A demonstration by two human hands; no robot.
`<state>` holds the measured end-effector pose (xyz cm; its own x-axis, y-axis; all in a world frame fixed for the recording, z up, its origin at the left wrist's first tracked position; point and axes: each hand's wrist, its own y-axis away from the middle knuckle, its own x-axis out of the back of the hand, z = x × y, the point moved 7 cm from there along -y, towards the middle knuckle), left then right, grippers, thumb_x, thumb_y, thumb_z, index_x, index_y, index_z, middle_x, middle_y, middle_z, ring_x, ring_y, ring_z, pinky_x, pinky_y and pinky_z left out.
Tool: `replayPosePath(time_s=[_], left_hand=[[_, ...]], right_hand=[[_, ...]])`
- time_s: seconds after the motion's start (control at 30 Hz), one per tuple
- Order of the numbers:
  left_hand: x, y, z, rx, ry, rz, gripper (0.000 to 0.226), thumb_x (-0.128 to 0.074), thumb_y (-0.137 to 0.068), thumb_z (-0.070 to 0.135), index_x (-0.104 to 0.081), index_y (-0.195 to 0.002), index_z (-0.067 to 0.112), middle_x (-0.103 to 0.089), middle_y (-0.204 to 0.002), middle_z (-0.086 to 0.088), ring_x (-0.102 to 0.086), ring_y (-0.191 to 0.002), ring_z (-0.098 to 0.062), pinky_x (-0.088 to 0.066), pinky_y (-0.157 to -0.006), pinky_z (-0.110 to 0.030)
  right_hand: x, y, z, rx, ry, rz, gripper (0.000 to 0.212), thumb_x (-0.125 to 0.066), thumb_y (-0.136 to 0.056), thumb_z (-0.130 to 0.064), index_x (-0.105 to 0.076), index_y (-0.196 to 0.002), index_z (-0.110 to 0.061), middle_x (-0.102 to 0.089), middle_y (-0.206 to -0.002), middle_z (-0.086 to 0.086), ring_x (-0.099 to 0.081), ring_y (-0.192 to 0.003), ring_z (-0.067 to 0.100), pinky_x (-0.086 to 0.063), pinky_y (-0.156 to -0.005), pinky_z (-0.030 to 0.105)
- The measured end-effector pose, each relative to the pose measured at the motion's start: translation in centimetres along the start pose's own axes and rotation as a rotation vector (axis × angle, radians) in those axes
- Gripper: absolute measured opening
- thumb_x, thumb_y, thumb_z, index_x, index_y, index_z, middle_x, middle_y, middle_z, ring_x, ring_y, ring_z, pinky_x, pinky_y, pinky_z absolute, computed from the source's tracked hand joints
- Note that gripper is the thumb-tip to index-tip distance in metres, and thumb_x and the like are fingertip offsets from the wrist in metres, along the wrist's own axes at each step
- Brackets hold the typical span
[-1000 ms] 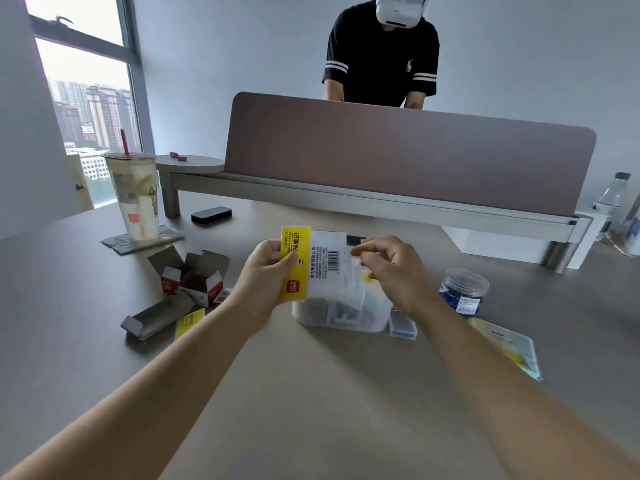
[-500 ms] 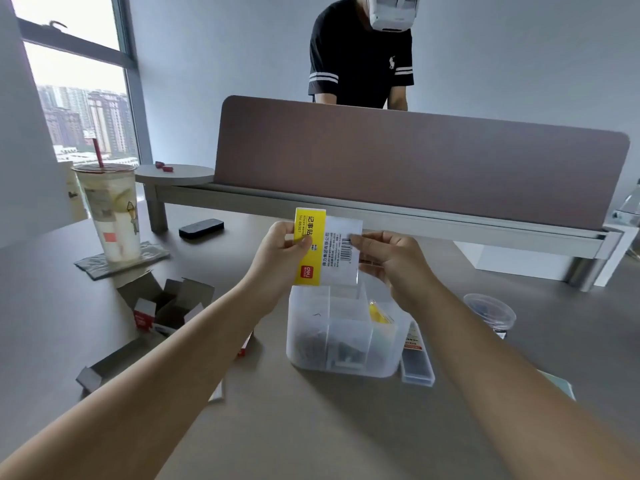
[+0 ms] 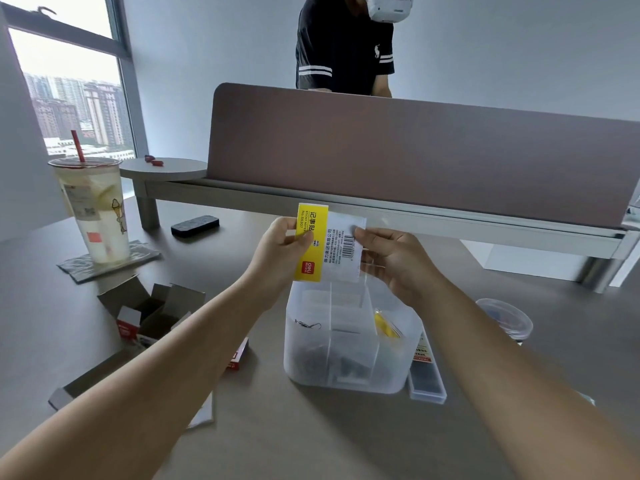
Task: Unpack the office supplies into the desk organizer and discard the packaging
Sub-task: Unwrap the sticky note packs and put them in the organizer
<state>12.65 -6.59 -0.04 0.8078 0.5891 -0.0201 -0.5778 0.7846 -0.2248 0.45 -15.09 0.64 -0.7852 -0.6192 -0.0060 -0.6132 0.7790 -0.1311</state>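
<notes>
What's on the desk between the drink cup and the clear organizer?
In the head view, opened cardboard boxes lie between the drink cup and the organizer, with the left forearm crossing above.

Daylight from window [image 3: 69, 88] at left; soft shadows, edges warped.

I sit at a grey-brown desk [image 3: 104, 341] facing a mauve divider panel [image 3: 415, 161] that stands in a pale metal rail [image 3: 346, 206] on short legs. A round grey shelf [image 3: 162, 168] juts from the rail's left end. Beyond the panel the wall [image 3: 519, 46] is plain grey-white. At my left a dark-framed window [image 3: 69, 81] shows tower blocks under a bright, overcast sky, and soft daylight falls across the desktop from that side.
</notes>
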Motion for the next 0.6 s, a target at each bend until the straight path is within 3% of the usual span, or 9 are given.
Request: replayPosePath(time_s=[0.13, 0.27, 0.37, 0.5, 0.6], left_hand=[[0.8, -0.3, -0.4, 0.009, 0.051, 0.029, 0.009, -0.042, -0.093, 0.012, -0.046, -0.089, 0.019, -0.058, -0.089, -0.002, -0.057, -0.074, -0.014, -0.049, -0.062, -0.028], [2.1, -0.5, -1.0, 0.023, 0.060, 0.075, 0.009, -0.042, -0.093, 0.011, -0.043, -0.101, 0.012, -0.055, -0.082, 0.000, -0.055, -0.068, -0.013, -0.047, -0.057, -0.029], [2.6, -0.4, -1.3, 0.026, 0.051, 0.120, 0.015, -0.042, -0.093, 0.011, -0.043, -0.108, 0.008, -0.055, -0.090, -0.005, -0.055, -0.071, -0.013, -0.048, -0.060, -0.029], [3.6, -0.3, -2.0, 0.051, 0.039, 0.183, 0.013, -0.041, -0.093, 0.012, -0.042, -0.106, 0.010, -0.053, -0.103, -0.011, -0.055, -0.078, -0.017, -0.050, -0.073, -0.035], [4.3, -0.3, -2.3, 0.057, 0.064, 0.212, 0.011, -0.041, -0.093, 0.013, -0.041, -0.104, 0.012, -0.053, -0.104, -0.011, -0.054, -0.074, -0.014, -0.049, -0.069, -0.034]], right_hand=[[0.5, -0.4, 0.5, -0.045, -0.069, 0.040, 0.005, -0.062, -0.081, -0.017, -0.063, -0.079, -0.012, -0.065, -0.083, 0.006, -0.059, -0.075, 0.019, -0.050, -0.074, 0.028], [1.4, -0.6, 0.6, -0.019, -0.047, 0.076, 0.008, -0.060, -0.083, -0.017, -0.061, -0.076, -0.014, -0.065, -0.078, 0.003, -0.059, -0.068, 0.014, -0.053, -0.067, 0.023], [2.2, -0.7, 0.7, 0.011, -0.014, 0.158, 0.016, -0.054, -0.087, -0.018, -0.058, -0.073, -0.015, -0.063, -0.077, 0.003, -0.060, -0.067, 0.015, -0.056, -0.061, 0.022], [3.2, -0.5, -0.3, 0.162, 0.311, 0.214, 0.018, -0.046, -0.092, -0.016, -0.055, -0.077, -0.010, -0.060, -0.083, 0.008, -0.060, -0.067, 0.015, -0.054, -0.061, 0.022], [3.0, -0.3, -1.5, 0.235, 0.532, 0.136, 0.018, -0.044, -0.092, -0.013, -0.057, -0.089, 0.000, -0.059, -0.087, 0.012, -0.062, -0.078, 0.025, -0.054, -0.075, 0.033]])
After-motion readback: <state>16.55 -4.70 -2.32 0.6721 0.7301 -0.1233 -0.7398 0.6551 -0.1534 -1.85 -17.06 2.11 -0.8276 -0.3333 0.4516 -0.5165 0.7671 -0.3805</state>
